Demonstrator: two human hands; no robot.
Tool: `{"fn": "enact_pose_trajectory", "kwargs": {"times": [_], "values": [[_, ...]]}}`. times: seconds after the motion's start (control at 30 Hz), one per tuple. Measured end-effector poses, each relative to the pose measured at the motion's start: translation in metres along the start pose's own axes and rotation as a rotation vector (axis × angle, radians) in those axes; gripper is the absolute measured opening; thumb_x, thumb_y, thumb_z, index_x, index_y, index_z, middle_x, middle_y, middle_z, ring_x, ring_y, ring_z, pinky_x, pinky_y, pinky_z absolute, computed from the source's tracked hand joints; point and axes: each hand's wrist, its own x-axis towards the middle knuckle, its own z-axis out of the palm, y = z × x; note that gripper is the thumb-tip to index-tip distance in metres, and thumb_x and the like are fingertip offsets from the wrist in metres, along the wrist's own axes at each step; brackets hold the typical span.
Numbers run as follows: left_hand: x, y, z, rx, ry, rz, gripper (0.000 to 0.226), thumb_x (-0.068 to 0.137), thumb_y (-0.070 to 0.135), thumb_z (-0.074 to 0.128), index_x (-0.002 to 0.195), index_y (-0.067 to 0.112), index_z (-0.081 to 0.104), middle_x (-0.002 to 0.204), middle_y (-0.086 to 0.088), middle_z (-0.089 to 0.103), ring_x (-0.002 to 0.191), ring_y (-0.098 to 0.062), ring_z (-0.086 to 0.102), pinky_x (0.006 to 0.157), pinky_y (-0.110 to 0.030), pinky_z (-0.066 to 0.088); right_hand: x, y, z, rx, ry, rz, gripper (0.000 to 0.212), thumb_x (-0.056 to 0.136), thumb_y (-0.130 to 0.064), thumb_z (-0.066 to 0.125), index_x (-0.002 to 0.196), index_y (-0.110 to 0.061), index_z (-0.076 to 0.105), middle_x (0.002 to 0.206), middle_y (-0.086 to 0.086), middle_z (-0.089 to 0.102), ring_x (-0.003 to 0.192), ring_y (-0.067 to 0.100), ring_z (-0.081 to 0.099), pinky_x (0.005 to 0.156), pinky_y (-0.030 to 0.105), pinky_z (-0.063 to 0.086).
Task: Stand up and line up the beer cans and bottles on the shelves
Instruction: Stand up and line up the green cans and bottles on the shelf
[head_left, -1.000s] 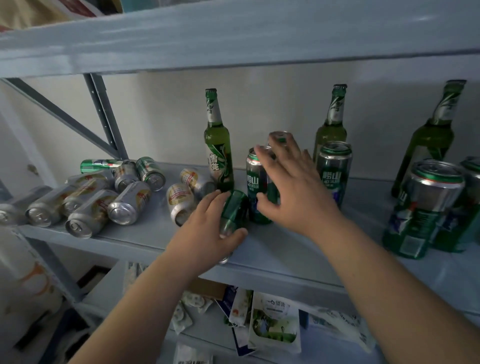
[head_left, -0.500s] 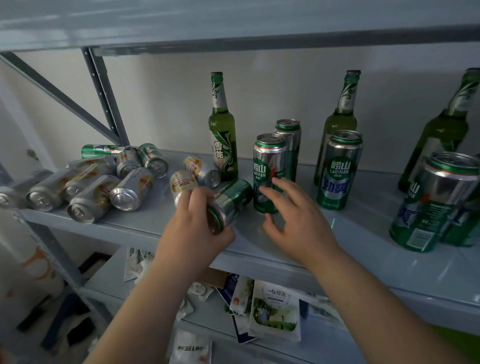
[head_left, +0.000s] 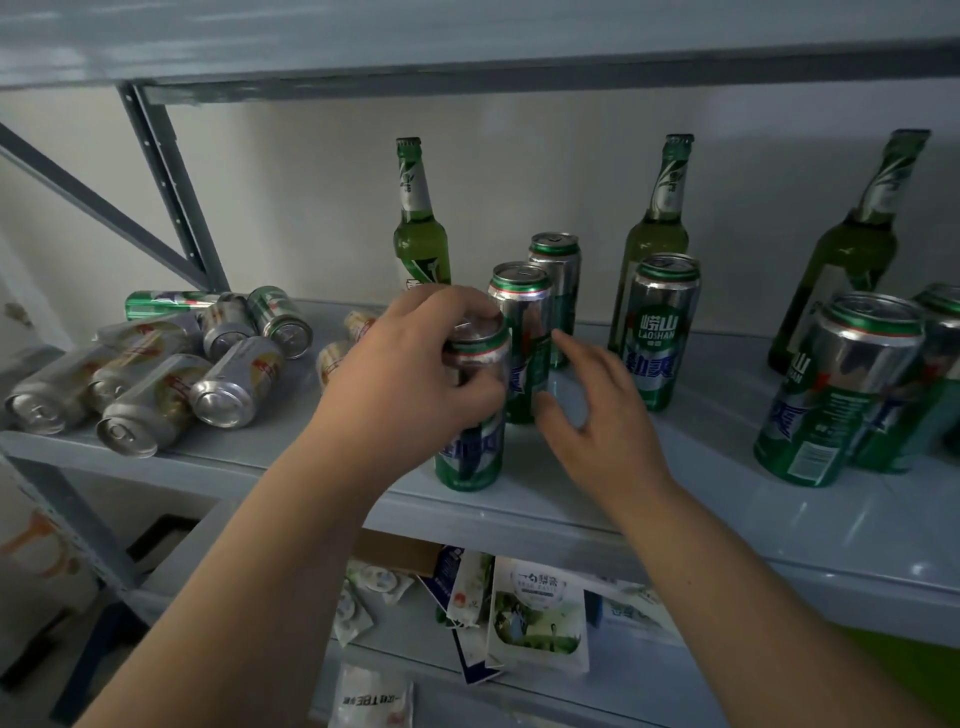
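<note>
My left hand (head_left: 415, 374) grips a green beer can (head_left: 470, 457) by its upper part; the can stands upright near the front of the grey shelf (head_left: 597, 499). My right hand (head_left: 597, 415) hovers just right of it, fingers spread and relaxed, holding nothing. Two more green cans (head_left: 524, 322) (head_left: 558, 270) stand in a line behind the held can. Another upright green can (head_left: 660, 332) is to the right. Three green bottles (head_left: 418, 228) (head_left: 657, 228) (head_left: 852, 249) stand along the wall. Several silver and green cans (head_left: 156, 374) lie on their sides at the left.
Two tall green cans (head_left: 841, 395) stand at the right end of the shelf. A diagonal brace and upright post (head_left: 171, 192) rise at the back left. The shelf above (head_left: 467, 47) hangs low. Packets (head_left: 535, 618) lie on the shelf below.
My left hand has turned the green can from lying on its side to standing upright on the shelf. My right hand drew back slightly to the right.
</note>
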Motion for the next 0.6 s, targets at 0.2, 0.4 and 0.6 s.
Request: {"fn": "enact_pose_trajectory", "kwargs": {"times": [0.2,0.4,0.6], "values": [[0.011,0.012,0.031,-0.113,-0.007,0.139,0.041,0.083,0.025,0.067,0.124,0.022,0.060,0.125,0.007,0.055,0.111,-0.002,0.052,0.090,-0.005,0.038,-0.006,0.003,-0.025,0.091,0.054,0.025,0.060,0.093,-0.047,0.041,0.150,-0.029,0.037,0.145,-0.019,0.038,0.134,-0.013,0.029,0.109,0.028,0.034],[0.017,0.013,0.060,-0.213,0.015,0.226,0.040,0.091,0.013,0.063,0.130,0.015,0.056,0.136,0.001,0.048,0.130,-0.009,0.045,0.098,-0.035,0.052,-0.019,0.010,-0.044,0.053,0.050,0.044,0.071,0.092,-0.051,0.042,0.156,-0.026,0.025,0.158,-0.007,0.030,0.144,0.001,0.024,0.113,0.022,0.023],[0.009,0.015,0.068,-0.116,-0.029,0.210,0.056,0.099,0.017,0.053,0.152,0.025,0.034,0.160,0.007,0.026,0.144,0.009,0.016,0.109,-0.009,0.027,-0.028,-0.001,-0.051,-0.174,0.017,-0.042,0.087,0.088,-0.053,0.049,0.158,-0.031,0.001,0.167,0.000,0.001,0.153,0.016,-0.006,0.122,0.043,0.016]]}}
